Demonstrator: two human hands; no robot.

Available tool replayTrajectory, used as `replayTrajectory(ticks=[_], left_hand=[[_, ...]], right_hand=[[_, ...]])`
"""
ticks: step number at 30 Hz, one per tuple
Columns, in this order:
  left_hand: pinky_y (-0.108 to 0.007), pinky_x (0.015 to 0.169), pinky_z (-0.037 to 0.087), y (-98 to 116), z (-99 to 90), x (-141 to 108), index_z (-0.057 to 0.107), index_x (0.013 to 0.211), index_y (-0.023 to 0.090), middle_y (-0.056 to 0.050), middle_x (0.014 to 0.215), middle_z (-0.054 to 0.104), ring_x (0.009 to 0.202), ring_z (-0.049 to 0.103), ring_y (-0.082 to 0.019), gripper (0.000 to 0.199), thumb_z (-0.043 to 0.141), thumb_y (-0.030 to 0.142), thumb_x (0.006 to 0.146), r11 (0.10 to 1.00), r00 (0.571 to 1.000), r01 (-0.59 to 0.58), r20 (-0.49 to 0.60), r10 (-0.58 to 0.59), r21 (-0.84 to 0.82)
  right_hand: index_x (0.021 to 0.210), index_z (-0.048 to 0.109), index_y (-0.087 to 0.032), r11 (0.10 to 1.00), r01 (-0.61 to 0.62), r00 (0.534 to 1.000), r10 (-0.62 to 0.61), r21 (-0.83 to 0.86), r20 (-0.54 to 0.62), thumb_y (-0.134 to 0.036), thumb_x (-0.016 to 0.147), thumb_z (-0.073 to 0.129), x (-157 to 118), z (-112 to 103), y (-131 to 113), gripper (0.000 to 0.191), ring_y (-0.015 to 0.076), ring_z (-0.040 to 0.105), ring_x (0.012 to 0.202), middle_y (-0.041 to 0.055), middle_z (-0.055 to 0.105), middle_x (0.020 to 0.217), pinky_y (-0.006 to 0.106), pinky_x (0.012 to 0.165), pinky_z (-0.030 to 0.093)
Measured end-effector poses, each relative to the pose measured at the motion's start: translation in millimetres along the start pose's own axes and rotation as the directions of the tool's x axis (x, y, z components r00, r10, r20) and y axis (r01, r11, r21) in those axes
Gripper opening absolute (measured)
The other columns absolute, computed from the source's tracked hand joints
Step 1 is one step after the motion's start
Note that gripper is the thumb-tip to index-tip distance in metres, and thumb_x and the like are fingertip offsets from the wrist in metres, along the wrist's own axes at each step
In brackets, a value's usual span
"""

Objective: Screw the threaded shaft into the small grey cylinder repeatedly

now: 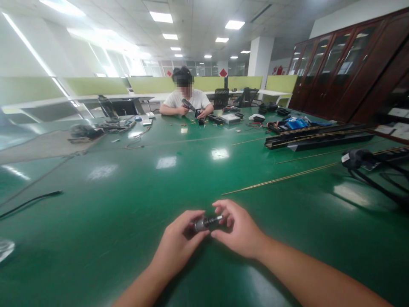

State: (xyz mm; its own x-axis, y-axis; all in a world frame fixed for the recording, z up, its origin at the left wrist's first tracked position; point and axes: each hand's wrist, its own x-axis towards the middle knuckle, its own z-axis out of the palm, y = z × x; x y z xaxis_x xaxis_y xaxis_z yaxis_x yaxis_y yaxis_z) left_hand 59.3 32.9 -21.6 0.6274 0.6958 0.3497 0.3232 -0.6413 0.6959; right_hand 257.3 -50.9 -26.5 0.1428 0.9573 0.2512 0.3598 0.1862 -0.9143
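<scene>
A small grey metal cylinder (201,224) lies in my left hand (178,238), its thumb and fingers closed round the wider end. A dark, ridged, spring-like shaft runs out of it to the right and ends in a pale tip. My right hand (239,228) is just beside that tip, fingers curled and thumb apart, with a gap between them. Whether a right fingertip touches the tip I cannot tell. Both hands are low over the green tabletop (143,192).
Thin brass-coloured rods (275,180) and black channels (319,137) lie to the right, near a black plug with cable (354,158). A black cable end (35,202) lies left. Across the table a person (187,96) holds a power drill (188,105) among small parts.
</scene>
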Motion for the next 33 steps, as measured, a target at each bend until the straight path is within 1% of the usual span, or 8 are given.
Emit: replayTrajectory(ticks=[2, 4, 5, 8, 12, 21, 25, 33], left_hand=[[-0.028, 0.08, 0.053, 1, -0.1, 0, 0.066, 0.108, 0.024, -0.004, 0.103, 0.068, 0.091, 0.065, -0.019, 0.025, 0.071, 0.023, 0.084, 1.0, 1.0, -0.024, 0.001, 0.024, 0.017], [-0.028, 0.08, 0.051, 4, 0.2, 0, 0.066, 0.105, 0.024, -0.003, 0.099, 0.067, 0.091, 0.064, -0.018, 0.021, 0.07, 0.022, 0.085, 0.998, 0.998, -0.062, 0.01, 0.062, 0.026], [-0.028, 0.081, 0.051, 5, 0.5, 0, 0.066, 0.106, 0.025, -0.003, 0.099, 0.067, 0.091, 0.063, -0.017, 0.021, 0.07, 0.021, 0.085, 0.997, 0.997, -0.075, 0.01, 0.075, 0.023], [-0.027, 0.081, 0.05, 10, 1.8, 1, 0.066, 0.107, 0.025, -0.002, 0.099, 0.067, 0.092, 0.063, -0.017, 0.022, 0.069, 0.02, 0.086, 0.995, 0.994, -0.103, 0.036, 0.102, 0.001], [-0.028, 0.081, 0.051, 13, 2.4, 0, 0.068, 0.108, 0.025, -0.005, 0.101, 0.067, 0.093, 0.063, -0.018, 0.019, 0.068, 0.024, 0.088, 0.993, 0.991, -0.112, 0.067, 0.113, -0.019], [-0.03, 0.083, 0.054, 15, 2.3, -1, 0.07, 0.109, 0.021, -0.008, 0.102, 0.068, 0.094, 0.065, -0.02, 0.022, 0.068, 0.026, 0.088, 0.993, 0.992, -0.118, 0.048, 0.119, -0.007], [-0.03, 0.083, 0.054, 13, 3.3, -1, 0.07, 0.11, 0.022, -0.007, 0.102, 0.069, 0.095, 0.064, -0.019, 0.023, 0.069, 0.026, 0.088, 0.994, 0.992, -0.113, 0.053, 0.113, -0.007], [-0.031, 0.083, 0.053, 17, 3.2, -3, 0.071, 0.11, 0.023, -0.007, 0.103, 0.068, 0.094, 0.064, -0.019, 0.023, 0.068, 0.026, 0.087, 0.994, 0.993, -0.111, 0.052, 0.111, 0.003]], right_hand=[[0.119, 0.06, -0.025, 1.0, 0.001, 1.0, -0.001, -0.01, 0.006, -0.014, 0.069, 0.078, 0, -1, -1, 0.054, 0.0137, 0.06, 0.076, 0.0018, 0.063, 0.104, 0.026, 0.065, 0.049], [0.104, 0.066, -0.023, 0.998, 0.042, 0.998, -0.041, -0.039, 0.043, -0.016, 0.072, 0.076, 0, -3, -5, 0.034, 0.0146, 0.06, 0.078, 0.0016, 0.063, 0.098, 0.026, 0.066, 0.048], [0.101, 0.067, -0.022, 0.997, 0.064, 0.996, -0.061, -0.043, 0.058, -0.016, 0.073, 0.076, 0, -4, -6, 0.03, 0.0146, 0.06, 0.077, 0.0016, 0.063, 0.097, 0.025, 0.065, 0.048], [0.101, 0.067, -0.022, 0.991, 0.112, 0.991, -0.106, -0.071, 0.078, -0.013, 0.075, 0.073, -1, -6, -10, 0.028, 0.0159, 0.06, 0.08, 0.0027, 0.064, 0.099, 0.025, 0.067, 0.048], [0.101, 0.068, -0.023, 0.984, 0.14, 0.989, -0.133, -0.109, 0.063, -0.007, 0.074, 0.069, -2, -6, -9, 0.031, 0.0194, 0.061, 0.091, 0.0036, 0.065, 0.1, 0.028, 0.076, 0.05], [0.097, 0.073, -0.022, 0.985, 0.13, 0.989, -0.121, -0.113, 0.081, -0.011, 0.076, 0.07, -2, -6, -3, 0.024, 0.0195, 0.066, 0.085, 0.004, 0.071, 0.093, 0.029, 0.074, 0.052], [0.097, 0.076, -0.022, 0.981, 0.132, 0.988, -0.12, -0.14, 0.096, -0.015, 0.077, 0.072, -1, -8, -4, 0.022, 0.0198, 0.068, 0.085, 0.0044, 0.074, 0.093, 0.029, 0.076, 0.052], [0.093, 0.076, -0.021, 0.985, 0.108, 0.99, -0.095, -0.136, 0.101, -0.013, 0.077, 0.072, -1, -6, -2, 0.019, 0.0186, 0.068, 0.081, 0.0033, 0.075, 0.089, 0.028, 0.073, 0.051]])
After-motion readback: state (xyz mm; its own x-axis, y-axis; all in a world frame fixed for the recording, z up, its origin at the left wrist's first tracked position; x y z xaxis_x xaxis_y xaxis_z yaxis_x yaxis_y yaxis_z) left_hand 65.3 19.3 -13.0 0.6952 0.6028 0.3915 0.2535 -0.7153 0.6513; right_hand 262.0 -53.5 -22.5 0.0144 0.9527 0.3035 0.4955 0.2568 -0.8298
